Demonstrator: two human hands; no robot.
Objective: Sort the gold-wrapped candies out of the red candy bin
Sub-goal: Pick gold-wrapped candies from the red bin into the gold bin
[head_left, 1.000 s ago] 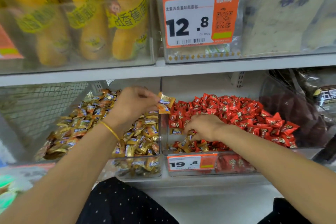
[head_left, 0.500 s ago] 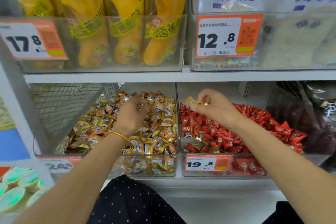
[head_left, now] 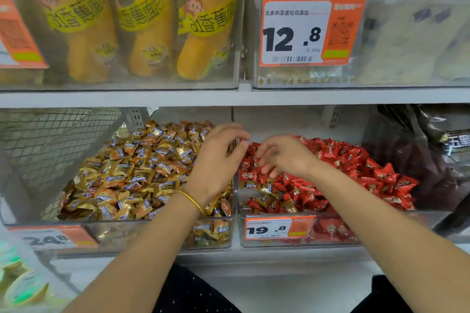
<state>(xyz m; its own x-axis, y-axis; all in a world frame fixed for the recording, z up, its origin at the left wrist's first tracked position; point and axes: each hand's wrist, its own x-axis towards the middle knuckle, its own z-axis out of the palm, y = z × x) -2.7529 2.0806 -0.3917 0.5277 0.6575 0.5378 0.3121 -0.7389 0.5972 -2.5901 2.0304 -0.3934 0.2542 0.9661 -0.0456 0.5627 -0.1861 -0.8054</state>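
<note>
The clear red candy bin (head_left: 335, 232) on the lower shelf is heaped with red-wrapped candies (head_left: 356, 162). A few gold-wrapped candies (head_left: 266, 188) lie among them near its front left. To its left stands the gold candy bin (head_left: 142, 235), piled with gold candies (head_left: 142, 165). My right hand (head_left: 284, 157) hovers over the red pile's left side, fingers spread and pointing down, nothing in it. My left hand (head_left: 218, 160), a gold bangle on its wrist, is over the right edge of the gold pile beside the divider. Its curled fingertips are blurred, so anything pinched there is hidden.
The shelf above (head_left: 229, 98) carries clear bins of yellow banana-bread packs (head_left: 150, 33) and white bread bags (head_left: 419, 33), close over my hands. A dark bag (head_left: 419, 160) sits right of the red bin. A wire mesh panel (head_left: 50, 145) stands on the left.
My right hand, which held a gold candy up half a second ago, has dropped back onto the red pile with nothing in it. My left hand moved right toward the divider.
</note>
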